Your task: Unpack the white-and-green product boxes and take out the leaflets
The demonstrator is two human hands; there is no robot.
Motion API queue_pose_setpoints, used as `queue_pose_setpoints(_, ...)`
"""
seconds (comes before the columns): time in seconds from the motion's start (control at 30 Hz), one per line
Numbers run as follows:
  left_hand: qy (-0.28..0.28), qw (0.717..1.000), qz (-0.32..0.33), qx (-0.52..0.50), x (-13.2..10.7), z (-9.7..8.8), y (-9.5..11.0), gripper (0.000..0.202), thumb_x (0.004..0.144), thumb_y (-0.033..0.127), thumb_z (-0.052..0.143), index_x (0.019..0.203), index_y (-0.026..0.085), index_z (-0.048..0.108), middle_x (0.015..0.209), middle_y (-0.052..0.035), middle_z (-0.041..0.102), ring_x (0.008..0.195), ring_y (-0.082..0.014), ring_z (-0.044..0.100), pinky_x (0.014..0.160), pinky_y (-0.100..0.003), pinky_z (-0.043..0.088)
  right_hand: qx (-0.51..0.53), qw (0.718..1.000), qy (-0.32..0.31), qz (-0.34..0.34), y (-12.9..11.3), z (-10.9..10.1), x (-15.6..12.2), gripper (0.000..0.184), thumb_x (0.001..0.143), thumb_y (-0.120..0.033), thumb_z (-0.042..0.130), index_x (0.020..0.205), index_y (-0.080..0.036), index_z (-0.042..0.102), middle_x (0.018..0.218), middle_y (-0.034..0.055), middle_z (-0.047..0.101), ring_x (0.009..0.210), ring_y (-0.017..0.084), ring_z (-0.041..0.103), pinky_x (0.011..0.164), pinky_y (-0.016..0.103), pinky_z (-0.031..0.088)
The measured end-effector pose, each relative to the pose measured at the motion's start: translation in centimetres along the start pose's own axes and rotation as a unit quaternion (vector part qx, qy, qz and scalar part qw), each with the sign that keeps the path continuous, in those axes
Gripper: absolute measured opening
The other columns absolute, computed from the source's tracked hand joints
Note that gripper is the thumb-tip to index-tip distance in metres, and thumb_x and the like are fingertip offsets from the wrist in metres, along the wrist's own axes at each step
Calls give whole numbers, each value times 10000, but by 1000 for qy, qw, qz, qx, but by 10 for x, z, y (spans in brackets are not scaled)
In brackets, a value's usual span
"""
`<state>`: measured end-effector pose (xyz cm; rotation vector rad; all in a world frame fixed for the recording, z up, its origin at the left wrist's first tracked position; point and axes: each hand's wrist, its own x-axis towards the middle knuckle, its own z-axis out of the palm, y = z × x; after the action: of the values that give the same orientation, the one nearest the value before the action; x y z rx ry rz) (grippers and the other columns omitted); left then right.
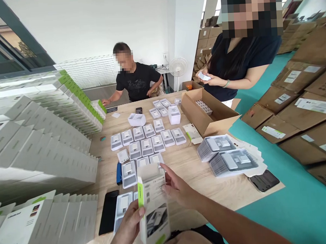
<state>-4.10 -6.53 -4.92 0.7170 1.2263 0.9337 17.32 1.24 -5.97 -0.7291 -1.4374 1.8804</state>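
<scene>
A white and green product box (155,206) stands upright close in front of me, its top flap raised. My left hand (130,224) grips its left edge, the thumb on the front face. At the upper right edge, my right hand (178,185) pinches the same box, with the index finger up by the flap. Behind it on the table lie several white plastic trays (135,150) with small white pieces in them. One tray (122,208) lies just beyond my left hand, partly hidden by it. The inside of the box is out of sight.
Stacked white boxes (41,143) crowd the left side. A black tablet-like slab (109,212), a blue object (119,172) and a phone (264,181) lie on the table. Nested trays (233,161) and an open carton (195,116) stand right. Two people (136,83) are across the table.
</scene>
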Motion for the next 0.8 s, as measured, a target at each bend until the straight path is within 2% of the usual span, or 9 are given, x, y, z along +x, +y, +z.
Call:
queue_pose_setpoints(0.1, 70, 997, 31, -1, 2, 18, -1, 630, 811, 577, 638, 1327, 238, 514, 1196, -99, 689, 1104, -312, 631, 827, -356, 543, 43, 999, 25, -8, 5, 2, 1, 722, 924, -432, 610, 1527, -307, 231, 1293, 111, 578, 1114, 239, 580, 964, 433, 448)
queue_pose_setpoints(0.2, 124, 987, 97, 7, 1, 32, 3, 695, 850, 493, 645, 1429, 340, 292, 1319, -72, 611, 1057, -251, 650, 768, -296, 544, 31, 998, 53, 3, 6, 4, -1, 667, 905, -430, 638, 1478, -283, 331, 1178, 91, 619, 1031, 220, 597, 912, 398, 473)
queue_pose_setpoints(0.3, 112, 986, 115, 51, 0, 33, 4, 585, 871, 487, 615, 1370, 304, 370, 1361, -86, 559, 1013, -228, 649, 779, -297, 545, -10, 998, 60, 5, 2, 2, -2, 463, 921, -461, 593, 1323, -240, 532, 1029, 62, 646, 928, 199, 607, 833, 345, 492)
queue_pose_setpoints(0.4, 104, 985, 114, 83, 5, 28, 4, 457, 875, 493, 595, 1242, 245, 484, 1259, -84, 605, 924, -207, 643, 741, -289, 530, -96, 990, 92, -41, -4, -2, 0, 322, 947, -468, 527, 999, -201, 700, 956, 61, 629, 886, 195, 602, 810, 326, 490)
queue_pose_setpoints(0.47, 112, 982, 129, 85, 10, 26, 6, 380, 860, 493, 611, 1113, 220, 537, 1189, -77, 628, 915, -202, 630, 729, -275, 510, -122, 985, 102, -71, -8, -3, 2, 297, 950, -443, 523, 967, -202, 696, 1034, 74, 620, 922, 200, 605, 815, 318, 493)
queue_pose_setpoints(0.6, 108, 978, 157, 79, 17, 27, 24, 302, 833, 468, 651, 948, 229, 507, 1152, -62, 623, 1005, -211, 611, 801, -284, 500, -138, 984, 93, -56, -23, -2, 6, 339, 948, -367, 533, 1264, -245, 534, 1096, 67, 622, 891, 177, 615, 771, 299, 501)
queue_pose_setpoints(0.63, 101, 979, 157, 79, 16, 28, 31, 302, 833, 461, 653, 949, 238, 485, 1123, -58, 629, 1025, -219, 612, 812, -295, 505, -156, 983, 83, -57, -29, -2, 7, 306, 944, -357, 538, 1226, -240, 561, 1065, 59, 626, 888, 174, 608, 780, 298, 493)
queue_pose_setpoints(0.73, 68, 984, 138, 91, 11, 29, 56, 289, 824, 431, 668, 922, 241, 475, 1002, -44, 644, 1105, -243, 598, 824, -299, 504, -173, 983, 51, -39, -46, -1, 13, 192, 907, -372, 590, 897, -194, 662, 933, 41, 624, 841, 166, 587, 730, 276, 473)
queue_pose_setpoints(0.8, 36, 987, 111, 114, 8, 28, 73, 252, 818, 412, 676, 861, 219, 520, 901, -32, 648, 1000, -218, 626, 761, -263, 489, -132, 990, 40, -3, -55, -1, 17, 202, 849, -370, 662, 790, -177, 653, 913, 40, 630, 812, 162, 589, 688, 265, 472)
